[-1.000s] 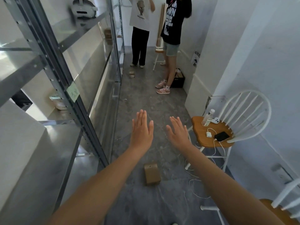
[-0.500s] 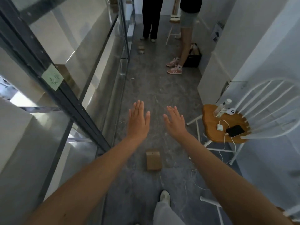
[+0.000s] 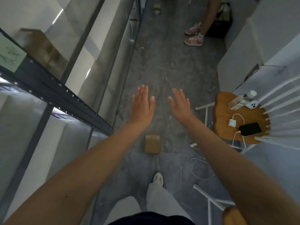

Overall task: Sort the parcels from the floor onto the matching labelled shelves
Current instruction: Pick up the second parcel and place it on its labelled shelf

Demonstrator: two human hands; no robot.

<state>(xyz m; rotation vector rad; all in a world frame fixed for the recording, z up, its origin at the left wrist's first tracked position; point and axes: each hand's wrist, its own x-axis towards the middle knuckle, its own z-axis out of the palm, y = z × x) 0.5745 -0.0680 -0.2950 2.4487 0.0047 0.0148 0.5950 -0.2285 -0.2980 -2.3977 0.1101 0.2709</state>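
A small brown cardboard parcel (image 3: pixel 152 143) lies on the grey floor just ahead of my feet. My left hand (image 3: pixel 143 106) and my right hand (image 3: pixel 181 106) are stretched out flat above the floor beyond it, fingers apart, holding nothing. A metal shelf rack (image 3: pixel 65 96) runs along the left, with a green label (image 3: pixel 10 56) stuck on its upright. A brown box (image 3: pixel 43 46) sits on a shelf behind that upright. Another small parcel (image 3: pixel 157 9) lies on the floor far down the aisle.
A white chair (image 3: pixel 240 117) with a wooden seat stands at right, carrying a phone, a charger and a bottle; white cables trail on the floor beside it. A second chair (image 3: pixel 227 210) is at bottom right. A person's legs (image 3: pixel 194 36) stand ahead by a black crate.
My view has tilted down and moved forward: the parcel now lies closer to my feet, and my own leg and shoe have come into view. Both hands stay open.
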